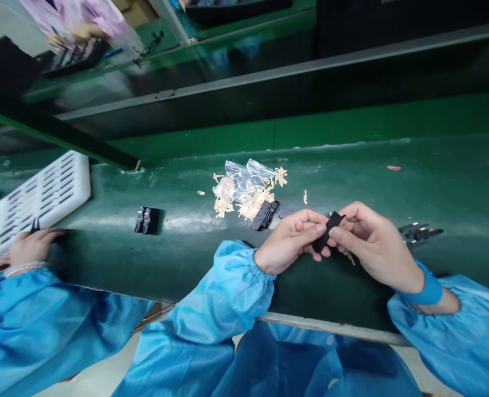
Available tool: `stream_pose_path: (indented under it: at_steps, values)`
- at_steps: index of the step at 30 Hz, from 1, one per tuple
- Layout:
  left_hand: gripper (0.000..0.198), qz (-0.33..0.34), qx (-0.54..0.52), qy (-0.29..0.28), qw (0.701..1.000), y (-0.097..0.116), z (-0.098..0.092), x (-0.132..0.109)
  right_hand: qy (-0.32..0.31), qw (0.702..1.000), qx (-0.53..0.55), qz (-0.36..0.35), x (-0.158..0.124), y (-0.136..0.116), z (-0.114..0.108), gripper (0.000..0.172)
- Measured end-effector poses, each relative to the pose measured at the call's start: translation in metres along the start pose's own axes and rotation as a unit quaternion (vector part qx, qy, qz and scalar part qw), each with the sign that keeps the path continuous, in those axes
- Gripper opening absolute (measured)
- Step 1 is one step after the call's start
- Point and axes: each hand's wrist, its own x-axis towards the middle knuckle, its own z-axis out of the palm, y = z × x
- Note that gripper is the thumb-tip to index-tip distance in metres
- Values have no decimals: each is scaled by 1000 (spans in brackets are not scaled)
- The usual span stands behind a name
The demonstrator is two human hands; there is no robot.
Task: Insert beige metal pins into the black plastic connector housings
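My left hand (pixel 292 240) and my right hand (pixel 371 242) meet over the green belt (pixel 435 182), both pinched on one small black plastic part (pixel 328 230). The fingers of each hand are closed round its ends. Just beyond my hands lies a clear plastic bag (pixel 244 184) with several small tan pieces (pixel 250 204) spilled around it. A black part (pixel 264 215) lies beside that pile. Blue sleeves cover both my arms.
Another black part (pixel 147 220) lies on the belt to the left, and black parts with metal pins (pixel 420 232) lie at the right. A co-worker's hand (pixel 31 245) in a blue sleeve rests by a white slotted tray (pixel 41 198) at far left.
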Motion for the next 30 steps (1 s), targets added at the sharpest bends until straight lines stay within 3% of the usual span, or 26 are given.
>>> stream_pose_path:
  at_steps: [10, 17, 23, 30]
  values:
    - [35, 5, -24, -3, 1000, 1, -3, 1, -49, 999, 4, 2, 3, 2, -8, 29]
    - [42, 24, 18, 34, 999, -4, 1, 1, 46, 998, -29, -19, 1, 2, 1, 35]
    - [39, 34, 6, 40, 999, -4, 5, 1, 37, 998, -33, -26, 1, 6, 2, 31]
    - [42, 28, -7, 51, 998, -6, 2, 2, 6, 1000, -4, 18, 3, 4, 1, 35]
